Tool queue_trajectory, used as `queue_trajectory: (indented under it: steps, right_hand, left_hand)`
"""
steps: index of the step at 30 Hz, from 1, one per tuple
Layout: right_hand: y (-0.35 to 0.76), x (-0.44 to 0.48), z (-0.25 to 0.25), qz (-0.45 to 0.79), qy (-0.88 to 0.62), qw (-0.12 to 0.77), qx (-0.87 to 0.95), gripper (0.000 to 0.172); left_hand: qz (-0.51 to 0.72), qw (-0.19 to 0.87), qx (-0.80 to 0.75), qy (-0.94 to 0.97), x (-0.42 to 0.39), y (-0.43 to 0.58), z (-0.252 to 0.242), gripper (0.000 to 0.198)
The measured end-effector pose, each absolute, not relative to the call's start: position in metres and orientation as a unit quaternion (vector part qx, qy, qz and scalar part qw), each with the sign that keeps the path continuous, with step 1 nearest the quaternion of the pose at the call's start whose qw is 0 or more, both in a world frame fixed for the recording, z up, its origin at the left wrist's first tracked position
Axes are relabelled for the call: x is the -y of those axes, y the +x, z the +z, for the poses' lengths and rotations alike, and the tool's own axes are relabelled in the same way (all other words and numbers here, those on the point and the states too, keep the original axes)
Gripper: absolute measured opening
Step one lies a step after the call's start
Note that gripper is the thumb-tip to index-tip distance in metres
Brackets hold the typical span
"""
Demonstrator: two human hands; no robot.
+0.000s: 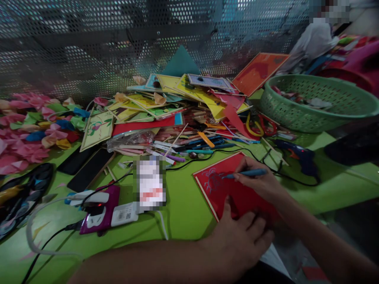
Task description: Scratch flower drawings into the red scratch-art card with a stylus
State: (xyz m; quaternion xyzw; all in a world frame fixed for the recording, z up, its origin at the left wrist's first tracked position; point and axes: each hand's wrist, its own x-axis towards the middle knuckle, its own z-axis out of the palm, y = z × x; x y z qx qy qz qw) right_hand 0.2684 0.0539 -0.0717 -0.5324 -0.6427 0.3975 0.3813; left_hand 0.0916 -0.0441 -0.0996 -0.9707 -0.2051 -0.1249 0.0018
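Observation:
A red card point(204, 205) with thin pale wooden strips along its edges lies on the green table in front of me. Near its upper left is a light blue line drawing point(213, 180) of a round-bodied bug with legs. My right hand point(257, 177) pinches a blue pen point(251, 172), its tip at the card just right of the drawing. Lower down, my left hand point(239, 232) rests on the card with its fingers spread, holding nothing. The card's lower right part is hidden by my hands.
Behind the card lie heaped framed cards point(192, 94), pens point(166, 148) and scissors point(257, 128). A green basket point(319, 118) and a glue gun point(299, 156) are right. Phones point(90, 169), a power strip point(100, 209), cables and folded paper flowers point(35, 130) lie left.

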Motion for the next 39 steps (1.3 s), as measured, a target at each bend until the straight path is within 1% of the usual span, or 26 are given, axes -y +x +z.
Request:
queue_trajectory:
  steps: [11, 17, 27, 39]
  right_hand:
    - [0.272, -0.054, -0.074, 0.4, -0.532, 0.39, 0.637, 0.02]
    - [0.276, -0.052, -0.076, 0.422, -0.525, 0.378, 0.635, 0.019]
    - [0.272, -0.05, -0.073, 0.422, -0.524, 0.368, 0.642, 0.016]
    - [0.267, -0.05, -0.066, 0.409, -0.547, 0.364, 0.634, 0.02]
  left_hand:
    - [-0.115, -0.002, 0.202, -0.973, 0.043, 0.091, -0.099, 0.049]
    - [-0.134, 0.013, 0.21, -0.968, 0.044, 0.092, -0.098, 0.048]
    - [-0.13, 0.001, 0.207, -0.97, 0.043, 0.091, -0.098, 0.048]
    - [-0.123, 0.005, 0.206, -0.971, 0.044, 0.091, -0.099, 0.046]
